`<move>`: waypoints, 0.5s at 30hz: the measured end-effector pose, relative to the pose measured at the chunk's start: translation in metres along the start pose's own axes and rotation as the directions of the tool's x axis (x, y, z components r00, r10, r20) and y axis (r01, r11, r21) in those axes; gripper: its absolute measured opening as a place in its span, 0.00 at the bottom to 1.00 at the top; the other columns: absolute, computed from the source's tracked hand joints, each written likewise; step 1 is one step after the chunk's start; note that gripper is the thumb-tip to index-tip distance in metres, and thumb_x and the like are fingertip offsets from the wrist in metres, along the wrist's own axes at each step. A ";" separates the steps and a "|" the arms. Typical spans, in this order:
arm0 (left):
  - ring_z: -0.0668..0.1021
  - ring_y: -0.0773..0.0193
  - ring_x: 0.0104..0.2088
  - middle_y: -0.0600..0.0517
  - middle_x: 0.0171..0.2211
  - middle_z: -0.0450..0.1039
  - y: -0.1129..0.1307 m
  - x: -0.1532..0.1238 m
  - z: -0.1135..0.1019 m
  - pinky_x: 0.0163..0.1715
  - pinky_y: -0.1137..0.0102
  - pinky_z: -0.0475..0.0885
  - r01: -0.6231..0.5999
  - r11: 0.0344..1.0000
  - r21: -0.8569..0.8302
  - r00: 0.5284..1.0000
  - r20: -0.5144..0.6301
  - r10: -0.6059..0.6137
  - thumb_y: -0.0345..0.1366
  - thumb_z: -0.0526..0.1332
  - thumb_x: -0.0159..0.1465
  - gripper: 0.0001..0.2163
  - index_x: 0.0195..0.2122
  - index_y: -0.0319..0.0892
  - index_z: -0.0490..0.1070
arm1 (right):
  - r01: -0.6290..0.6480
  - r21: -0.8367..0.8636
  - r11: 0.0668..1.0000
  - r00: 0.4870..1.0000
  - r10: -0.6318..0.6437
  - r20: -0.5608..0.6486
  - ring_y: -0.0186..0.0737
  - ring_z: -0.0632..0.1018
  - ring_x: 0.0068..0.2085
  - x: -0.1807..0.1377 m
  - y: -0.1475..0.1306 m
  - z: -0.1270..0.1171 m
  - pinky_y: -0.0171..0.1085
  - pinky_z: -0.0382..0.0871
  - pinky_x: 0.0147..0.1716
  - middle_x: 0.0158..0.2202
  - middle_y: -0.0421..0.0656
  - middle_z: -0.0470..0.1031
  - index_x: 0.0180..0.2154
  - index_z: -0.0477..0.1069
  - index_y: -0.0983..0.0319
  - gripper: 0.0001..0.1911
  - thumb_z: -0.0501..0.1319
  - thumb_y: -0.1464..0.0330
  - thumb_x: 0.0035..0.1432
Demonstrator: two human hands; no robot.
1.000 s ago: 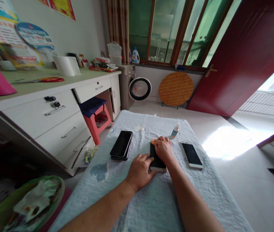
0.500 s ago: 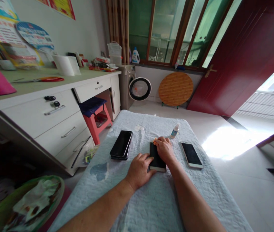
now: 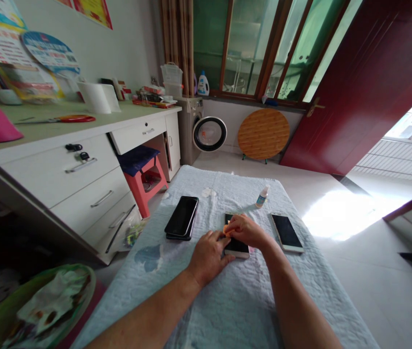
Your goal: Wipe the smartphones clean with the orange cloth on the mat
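A phone (image 3: 235,245) lies face up in the middle of a pale blue towel (image 3: 228,300). My left hand (image 3: 209,256) rests on the towel with its fingers pressed against the phone's left edge. My right hand (image 3: 245,230) is over the phone's screen, fingers pinched on a small orange thing (image 3: 227,229) that I cannot name. Most of the phone's screen is hidden under my right hand.
A stack of two dark phones (image 3: 182,224) lies to the left, a white-edged phone (image 3: 286,233) to the right, and a small spray bottle (image 3: 262,196) stands beyond. A white desk with drawers (image 3: 82,169) and a red stool (image 3: 144,177) are at left. A green bowl (image 3: 42,305) holds used wipes.
My right hand has drawn back along the phone from its far end toward the middle, carrying the small orange thing. My left hand has stayed at the phone's left edge.
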State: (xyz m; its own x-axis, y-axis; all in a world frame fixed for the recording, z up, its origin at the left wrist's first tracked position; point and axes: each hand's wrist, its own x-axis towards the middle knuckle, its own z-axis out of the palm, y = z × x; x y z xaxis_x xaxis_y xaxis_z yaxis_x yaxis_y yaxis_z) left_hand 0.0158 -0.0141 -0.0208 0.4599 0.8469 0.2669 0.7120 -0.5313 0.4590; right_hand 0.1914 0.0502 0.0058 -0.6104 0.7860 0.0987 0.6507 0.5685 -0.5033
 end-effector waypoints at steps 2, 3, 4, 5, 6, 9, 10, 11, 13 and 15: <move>0.73 0.54 0.46 0.48 0.46 0.73 0.001 0.000 0.001 0.49 0.60 0.68 0.001 1.000 0.023 1.000 0.009 -0.001 0.45 0.67 0.58 0.19 0.49 0.44 0.73 | 0.009 0.005 1.000 1.000 -0.009 0.015 0.34 0.72 0.35 0.000 -0.001 -0.001 0.34 0.60 0.39 0.29 0.39 0.74 0.32 0.80 0.57 0.12 0.60 0.76 0.54; 0.73 0.54 0.46 0.48 0.45 0.72 0.001 0.000 0.001 0.49 0.60 0.68 0.001 1.000 0.030 1.000 0.014 -0.002 0.45 0.66 0.59 0.19 0.49 0.44 0.73 | -0.003 -0.007 1.000 1.000 0.003 0.007 0.34 0.72 0.35 0.001 -0.001 -0.001 0.34 0.60 0.39 0.29 0.39 0.74 0.32 0.80 0.57 0.12 0.60 0.76 0.55; 0.73 0.54 0.45 0.48 0.44 0.72 0.001 0.000 0.000 0.48 0.60 0.68 0.001 0.999 0.034 1.000 0.020 -0.002 0.45 0.66 0.59 0.18 0.48 0.44 0.73 | -0.025 -0.026 0.999 1.000 0.025 -0.014 0.35 0.72 0.35 0.002 -0.001 0.000 0.35 0.60 0.40 0.30 0.39 0.74 0.32 0.80 0.57 0.11 0.60 0.75 0.55; 0.73 0.54 0.45 0.47 0.43 0.72 0.001 0.000 0.000 0.48 0.61 0.69 0.002 0.999 0.037 1.000 0.025 -0.003 0.45 0.66 0.59 0.18 0.48 0.43 0.73 | -0.053 -0.049 0.997 0.998 0.051 -0.043 0.35 0.72 0.35 0.003 0.000 0.002 0.36 0.59 0.41 0.30 0.40 0.74 0.32 0.80 0.57 0.11 0.60 0.75 0.56; 0.73 0.55 0.44 0.47 0.43 0.72 0.001 0.000 0.000 0.47 0.61 0.69 0.002 0.999 0.040 1.000 0.029 -0.003 0.45 0.65 0.60 0.18 0.49 0.43 0.73 | -0.085 -0.071 0.994 0.994 0.079 -0.078 0.35 0.72 0.36 0.004 0.001 0.004 0.36 0.58 0.42 0.31 0.40 0.74 0.32 0.80 0.58 0.11 0.59 0.74 0.57; 0.73 0.55 0.43 0.48 0.41 0.71 0.000 0.000 0.001 0.45 0.62 0.69 -0.001 0.999 0.053 1.000 0.030 -0.001 0.46 0.65 0.60 0.19 0.49 0.44 0.73 | -0.189 -0.132 0.973 0.971 0.165 -0.174 0.37 0.71 0.39 0.009 0.004 0.011 0.37 0.57 0.44 0.36 0.42 0.74 0.36 0.79 0.58 0.11 0.57 0.71 0.61; 0.73 0.55 0.43 0.49 0.40 0.71 0.000 0.000 0.001 0.45 0.62 0.69 0.000 0.998 0.057 1.000 0.029 -0.001 0.46 0.65 0.60 0.19 0.49 0.44 0.73 | -0.224 -0.152 0.963 0.960 0.191 -0.203 0.38 0.70 0.40 0.010 0.005 0.014 0.38 0.57 0.44 0.37 0.43 0.74 0.38 0.79 0.57 0.11 0.56 0.70 0.62; 0.73 0.56 0.42 0.49 0.39 0.70 0.000 0.000 0.001 0.45 0.62 0.69 0.000 0.998 0.059 1.000 0.029 -0.002 0.46 0.65 0.59 0.19 0.49 0.44 0.73 | -0.260 -0.174 0.950 0.948 0.217 -0.233 0.39 0.69 0.41 0.011 0.006 0.016 0.38 0.57 0.44 0.39 0.43 0.74 0.39 0.78 0.57 0.12 0.56 0.68 0.62; 0.73 0.56 0.42 0.49 0.39 0.70 0.000 0.000 0.001 0.44 0.63 0.69 -0.002 0.998 0.062 0.999 0.032 0.000 0.47 0.65 0.59 0.18 0.48 0.45 0.73 | -0.340 -0.216 0.915 0.916 0.270 -0.297 0.42 0.68 0.43 0.011 0.007 0.019 0.38 0.57 0.43 0.42 0.44 0.73 0.41 0.77 0.56 0.12 0.55 0.66 0.63; 0.73 0.56 0.42 0.49 0.39 0.70 0.000 -0.001 0.000 0.44 0.63 0.69 -0.004 0.998 0.065 0.999 0.035 0.001 0.46 0.65 0.60 0.18 0.49 0.45 0.72 | -0.416 -0.247 0.875 0.879 0.317 -0.357 0.43 0.67 0.43 0.011 0.009 0.021 0.39 0.56 0.42 0.43 0.45 0.72 0.41 0.77 0.56 0.12 0.55 0.64 0.63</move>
State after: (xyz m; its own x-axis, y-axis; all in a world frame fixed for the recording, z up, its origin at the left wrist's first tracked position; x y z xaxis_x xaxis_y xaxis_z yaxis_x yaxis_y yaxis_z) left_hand 0.0154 -0.0146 -0.0213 0.4790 0.8449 0.2380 0.7435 -0.5347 0.4016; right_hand 0.1812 0.0590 -0.0158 -0.1689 0.9576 0.2336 0.9350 0.2306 -0.2693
